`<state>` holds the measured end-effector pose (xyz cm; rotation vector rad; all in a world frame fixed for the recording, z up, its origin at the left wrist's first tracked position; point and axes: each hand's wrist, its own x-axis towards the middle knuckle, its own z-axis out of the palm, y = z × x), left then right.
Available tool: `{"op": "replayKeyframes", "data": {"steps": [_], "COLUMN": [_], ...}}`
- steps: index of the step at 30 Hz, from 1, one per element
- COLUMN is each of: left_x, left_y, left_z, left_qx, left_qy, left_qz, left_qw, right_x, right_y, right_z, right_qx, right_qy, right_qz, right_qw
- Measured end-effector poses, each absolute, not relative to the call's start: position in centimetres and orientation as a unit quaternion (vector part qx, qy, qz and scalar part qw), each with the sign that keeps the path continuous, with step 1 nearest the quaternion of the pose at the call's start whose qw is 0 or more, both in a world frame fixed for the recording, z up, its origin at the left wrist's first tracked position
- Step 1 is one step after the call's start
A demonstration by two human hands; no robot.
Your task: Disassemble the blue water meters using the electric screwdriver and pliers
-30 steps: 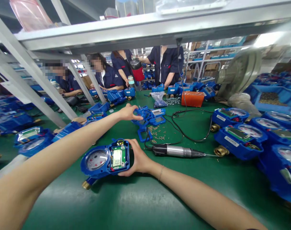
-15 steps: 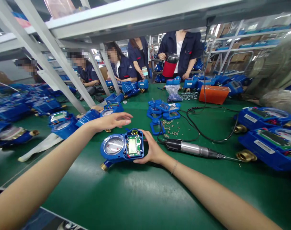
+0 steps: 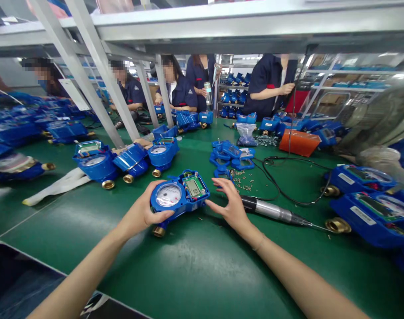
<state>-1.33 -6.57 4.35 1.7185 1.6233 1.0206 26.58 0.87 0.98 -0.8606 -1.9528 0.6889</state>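
Observation:
A blue water meter point(image 3: 177, 211) with a round dial, an exposed green circuit board and a small display sits on the green bench in front of me. My left hand point(image 3: 145, 210) grips its dial end, thumb on the near side. Off the meter's right end, my right hand point(image 3: 231, 204) is open, fingers spread and curved, close to the housing without gripping it. Behind that hand lies an electric screwdriver point(image 3: 271, 209), its bit pointing right. Blue cover frames point(image 3: 230, 153) and loose screws point(image 3: 243, 179) lie beyond.
Several more water meters point(image 3: 371, 212) stand at the right, others point(image 3: 95, 164) at the left beside a white glove point(image 3: 60, 185). An orange box point(image 3: 300, 142), a bag point(image 3: 246, 134) and a black cable point(image 3: 271, 177) lie farther back. Shelf posts point(image 3: 99, 66) rise at left; co-workers point(image 3: 268, 84) are across the bench.
My left hand has come down onto the meter's dial end and grips it. My right hand has let go of the board end. The display now shows digits.

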Motion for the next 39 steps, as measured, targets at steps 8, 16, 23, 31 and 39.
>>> {"op": "replayKeyframes", "data": {"steps": [8, 16, 23, 31, 39], "left_x": [0.2, 4.6, 7.7, 8.9, 9.7], "left_y": [-9.3, -12.4, -13.7, -13.9, -14.4], "left_z": [1.7, 0.3, 0.4, 0.4, -0.5], "left_qx": [0.549, 0.542, 0.479, 0.444, 0.447], "left_qy": [0.628, 0.606, 0.639, 0.654, 0.694], "left_qz": [0.496, 0.536, 0.565, 0.579, 0.553], "left_qw": [0.241, 0.229, 0.208, 0.198, 0.118], "right_x": [39.0, 40.7, 40.2, 33.6, 24.6], "right_y": [0.6, 2.2, 1.5, -0.3, -5.3], "right_z": [3.2, 2.5, 8.4, 16.5, 20.8], "right_qx": [-0.512, -0.511, -0.545, -0.348, -0.169], "right_qy": [-0.801, -0.823, -0.743, -0.525, -0.599], "right_qz": [0.137, 0.173, 0.194, 0.446, 0.457], "right_qw": [0.278, 0.179, 0.336, 0.636, 0.635]}}
